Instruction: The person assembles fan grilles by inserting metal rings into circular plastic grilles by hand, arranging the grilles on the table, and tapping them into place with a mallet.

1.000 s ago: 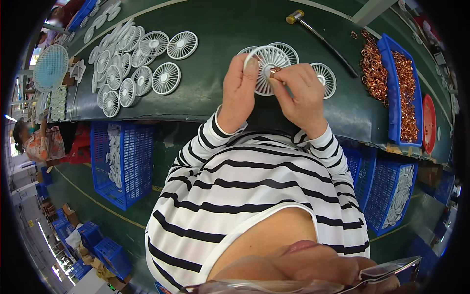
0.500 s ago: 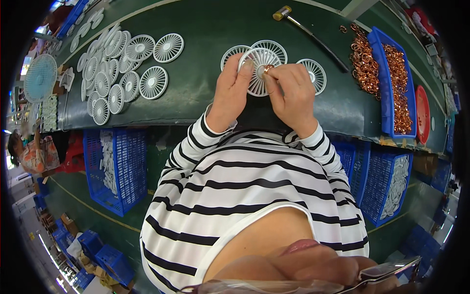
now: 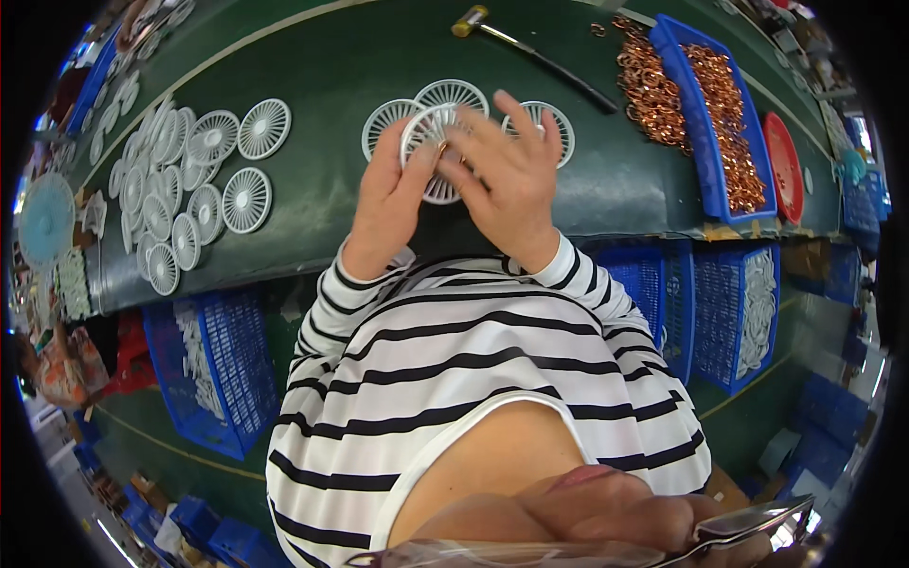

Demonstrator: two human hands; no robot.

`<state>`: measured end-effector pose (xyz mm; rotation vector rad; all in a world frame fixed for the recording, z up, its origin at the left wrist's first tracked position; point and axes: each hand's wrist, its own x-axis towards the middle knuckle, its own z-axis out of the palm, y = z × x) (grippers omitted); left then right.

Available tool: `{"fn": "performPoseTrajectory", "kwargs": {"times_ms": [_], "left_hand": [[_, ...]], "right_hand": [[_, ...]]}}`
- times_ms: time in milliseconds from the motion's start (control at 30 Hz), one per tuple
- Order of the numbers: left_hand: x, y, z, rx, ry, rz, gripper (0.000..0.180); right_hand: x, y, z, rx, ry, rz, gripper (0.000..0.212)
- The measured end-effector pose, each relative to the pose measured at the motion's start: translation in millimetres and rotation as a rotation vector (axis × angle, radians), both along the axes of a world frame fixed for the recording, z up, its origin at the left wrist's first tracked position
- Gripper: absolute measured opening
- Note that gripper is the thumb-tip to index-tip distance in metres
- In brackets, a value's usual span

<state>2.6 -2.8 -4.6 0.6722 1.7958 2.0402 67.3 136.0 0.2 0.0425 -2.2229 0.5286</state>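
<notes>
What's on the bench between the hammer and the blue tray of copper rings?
In the head view, a loose heap of copper rings lies on the green bench between the hammer and the blue tray.

— What's where on the bench (image 3: 312,204)?

— I see my left hand (image 3: 386,194) and right hand (image 3: 507,175) meeting on a slotted disc (image 3: 431,142) at the middle, with three more discs (image 3: 453,93) just behind it.

— And to the sides?

— A heap of discs (image 3: 175,180) lies left. A hammer (image 3: 530,52) lies behind right, loose rings (image 3: 649,90) beside a ring tray (image 3: 724,118) further right. Crates (image 3: 222,379) sit under the bench.
</notes>
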Motion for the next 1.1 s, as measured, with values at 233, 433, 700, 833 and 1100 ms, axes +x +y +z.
{"fn": "performPoseTrajectory", "kwargs": {"times_ms": [233, 433, 700, 833, 1100], "left_hand": [[14, -34, 25, 0.118, -0.334, -0.418, 0.054], [13, -29, 15, -0.013, -0.039, -0.326, 0.047], [2, -14, 7, -0.241, 0.849, 0.232, 0.037], [-31, -15, -10, -0.374, 0.963, 0.591, 0.04], [-43, -20, -38, -0.7, 0.951, 0.445, 0.044]], "right_hand": [[21, 23, 30, 0.045, -0.103, 0.593, 0.026], [11, 34, 21, -0.503, -0.382, 0.846, 0.043], [-42, 81, 9, -0.493, -0.486, 0.471, 0.045], [-106, 190, -29, 0.007, -0.309, -0.346, 0.054], [-124, 242, -56, 0.223, -0.571, -0.674, 0.033]]}}
